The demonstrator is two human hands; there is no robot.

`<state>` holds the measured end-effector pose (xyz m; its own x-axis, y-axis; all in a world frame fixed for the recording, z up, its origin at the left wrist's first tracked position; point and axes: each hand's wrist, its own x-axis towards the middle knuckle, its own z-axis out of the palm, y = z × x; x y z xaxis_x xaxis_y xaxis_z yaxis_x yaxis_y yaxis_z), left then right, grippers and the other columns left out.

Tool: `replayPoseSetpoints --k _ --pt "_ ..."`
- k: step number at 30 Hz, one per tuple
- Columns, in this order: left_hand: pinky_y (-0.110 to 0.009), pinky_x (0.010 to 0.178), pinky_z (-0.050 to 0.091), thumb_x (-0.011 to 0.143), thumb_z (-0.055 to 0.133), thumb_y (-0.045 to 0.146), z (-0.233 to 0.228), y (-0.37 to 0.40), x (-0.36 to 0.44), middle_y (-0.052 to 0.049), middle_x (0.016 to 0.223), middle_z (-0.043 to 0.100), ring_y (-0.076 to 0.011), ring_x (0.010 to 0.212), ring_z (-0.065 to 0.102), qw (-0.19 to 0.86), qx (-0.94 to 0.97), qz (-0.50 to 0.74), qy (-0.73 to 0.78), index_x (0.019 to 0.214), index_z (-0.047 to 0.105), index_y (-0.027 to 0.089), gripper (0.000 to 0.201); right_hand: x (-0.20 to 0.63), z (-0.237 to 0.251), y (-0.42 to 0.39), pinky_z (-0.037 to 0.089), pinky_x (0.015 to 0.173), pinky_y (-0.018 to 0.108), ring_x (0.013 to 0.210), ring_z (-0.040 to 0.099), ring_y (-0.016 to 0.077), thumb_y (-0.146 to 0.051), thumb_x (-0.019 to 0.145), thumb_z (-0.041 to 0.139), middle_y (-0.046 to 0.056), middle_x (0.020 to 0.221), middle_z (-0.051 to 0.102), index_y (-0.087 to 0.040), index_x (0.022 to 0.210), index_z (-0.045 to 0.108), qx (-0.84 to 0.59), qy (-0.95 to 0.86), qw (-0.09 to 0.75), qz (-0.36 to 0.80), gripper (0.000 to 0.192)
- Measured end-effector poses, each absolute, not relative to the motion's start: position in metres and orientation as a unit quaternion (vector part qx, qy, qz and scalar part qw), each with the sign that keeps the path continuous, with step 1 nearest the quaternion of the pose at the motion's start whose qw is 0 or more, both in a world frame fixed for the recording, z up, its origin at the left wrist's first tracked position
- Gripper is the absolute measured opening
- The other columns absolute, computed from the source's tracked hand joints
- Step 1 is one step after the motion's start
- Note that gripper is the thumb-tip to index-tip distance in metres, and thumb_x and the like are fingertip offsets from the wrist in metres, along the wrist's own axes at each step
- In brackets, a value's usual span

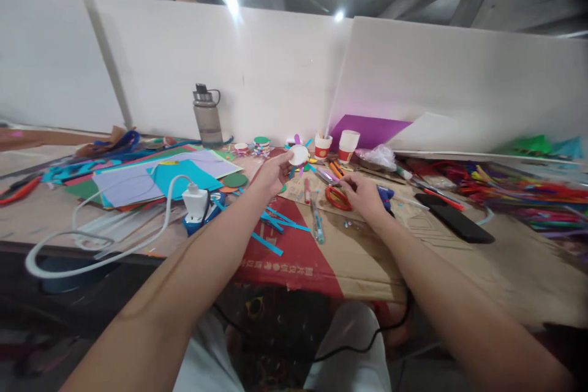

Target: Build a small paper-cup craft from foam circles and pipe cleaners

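Observation:
My left hand (274,173) pinches the edge of a small white disc (299,154) with coloured paper strips sticking out around its rim. The disc is held above the cardboard, in front of the paper cups. My right hand (361,193) is closed at a pair of scissors (337,198) with red-orange handles; its grip is partly hidden by the fingers. Just left of the scissors lie a red marker (307,190) and a clear pen (317,220). Blue paper strips (280,220) are scattered under my left forearm. A blue tool (386,195) shows behind my right wrist.
Two paper cups (349,142) stand at the back, near a grey bottle (208,119). Coloured paper sheets (124,187) and a white plug with its cable (195,202) are at left. On the right are a black phone-like object (454,217) and piled pipe cleaners (528,190).

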<state>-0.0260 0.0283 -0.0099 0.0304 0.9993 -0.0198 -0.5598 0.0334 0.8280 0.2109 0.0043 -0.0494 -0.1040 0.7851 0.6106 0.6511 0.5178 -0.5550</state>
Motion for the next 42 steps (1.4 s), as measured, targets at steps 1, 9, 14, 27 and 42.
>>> replayPoseSetpoints --k 1,9,14,27,42 --pt "-0.019 0.051 0.041 0.072 0.076 0.023 -0.010 0.029 -0.027 -0.002 0.065 0.067 -0.0086 0.054 0.056 0.639 0.330 0.608 0.337 0.083 0.067 0.014 0.016 0.210 -0.050 0.004 0.040 0.069 0.032 0.068 0.055 0.0185 -0.032 0.082 0.051 0.005 0.074 0.066 -0.019 0.077 0.066 -0.483 -0.744 0.455 0.074 0.020" --pt "-0.020 0.051 0.039 0.073 0.075 0.019 -0.014 0.031 -0.029 -0.003 0.064 0.067 -0.0086 0.053 0.053 0.623 0.349 0.600 0.360 0.078 0.068 0.014 0.010 0.211 -0.051 0.002 0.041 0.066 0.032 0.068 0.055 0.0190 -0.034 0.083 0.051 0.005 0.073 0.067 -0.019 0.078 0.066 -0.485 -0.748 0.445 0.087 0.022" --pt "-0.019 0.051 0.039 0.069 0.078 0.016 -0.008 0.033 -0.035 0.000 0.064 0.066 -0.0064 0.052 0.053 0.611 0.331 0.639 0.330 0.082 0.066 0.014 0.019 0.211 -0.049 0.001 0.040 0.066 0.032 0.067 0.054 0.0187 -0.036 0.084 0.050 0.005 0.071 0.066 -0.019 0.075 0.065 -0.488 -0.747 0.445 0.080 0.025" --pt "-0.020 0.056 0.044 0.063 0.084 0.026 -0.001 0.033 -0.037 0.002 0.069 0.067 -0.0086 0.060 0.060 0.605 0.314 0.673 0.287 0.089 0.064 0.016 0.034 0.200 -0.051 0.005 0.043 0.067 0.032 0.068 0.057 0.0185 -0.029 0.081 0.052 0.004 0.075 0.066 -0.018 0.088 0.066 -0.515 -0.738 0.419 0.116 0.019" --pt "-0.021 0.056 0.040 0.075 0.076 0.027 -0.006 0.037 -0.036 0.000 0.067 0.066 -0.0082 0.057 0.055 0.591 0.253 0.693 0.325 0.081 0.064 0.015 0.018 0.171 -0.027 0.023 0.043 0.079 0.033 0.085 0.056 0.0217 -0.016 0.087 0.050 0.010 0.090 0.062 -0.017 0.088 0.068 -0.378 -0.870 0.310 -0.059 0.019"
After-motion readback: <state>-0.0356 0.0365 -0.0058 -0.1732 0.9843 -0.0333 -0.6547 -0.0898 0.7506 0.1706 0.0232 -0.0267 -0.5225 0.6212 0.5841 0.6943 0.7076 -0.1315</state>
